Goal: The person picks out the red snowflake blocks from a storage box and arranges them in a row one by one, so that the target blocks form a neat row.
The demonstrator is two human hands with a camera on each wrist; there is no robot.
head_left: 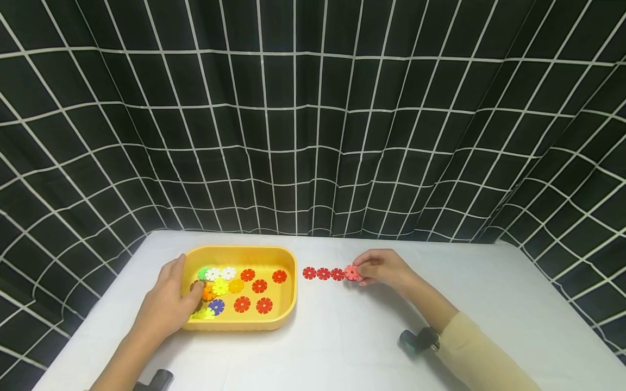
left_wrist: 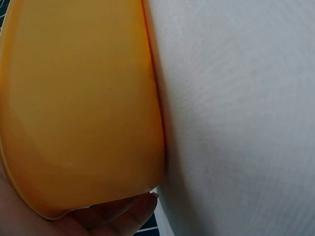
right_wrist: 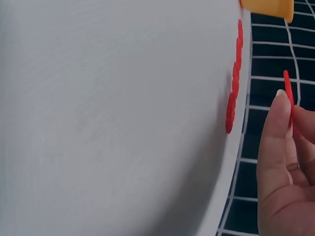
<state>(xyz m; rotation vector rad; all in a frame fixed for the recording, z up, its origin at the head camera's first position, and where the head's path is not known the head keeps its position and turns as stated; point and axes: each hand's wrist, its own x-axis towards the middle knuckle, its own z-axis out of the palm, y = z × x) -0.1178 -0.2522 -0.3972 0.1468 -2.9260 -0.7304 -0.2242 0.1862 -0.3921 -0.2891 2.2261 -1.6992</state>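
Note:
My left hand (head_left: pixel 168 298) grips the left end of a shallow yellow plastic bin (head_left: pixel 288 293); its thumb reaches over the rim and its fingers lie along the outside. In the left wrist view, those fingers (left_wrist: pixel 130 216) curl by the bin's end wall (left_wrist: pixel 88 123). My right hand (head_left: pixel 386 269) pinches a light red notched plastic disc (head_left: pixel 351 272) between thumb and fingertips. The right wrist view has this disc (right_wrist: pixel 288 88) edge-on, held above the table. A straight row of red notched discs (head_left: pixel 324 273) lies beside the bin, reaching to just under the held one.
Inside the bin, several red discs (head_left: pixel 260 286) spread to the right, while white, yellow, orange, green and blue discs (head_left: pixel 217 307) cluster at the left. A white cloth covers the table (head_left: pixel 337 347). Behind it hangs a black curtain (head_left: pixel 313 136) with white grid lines.

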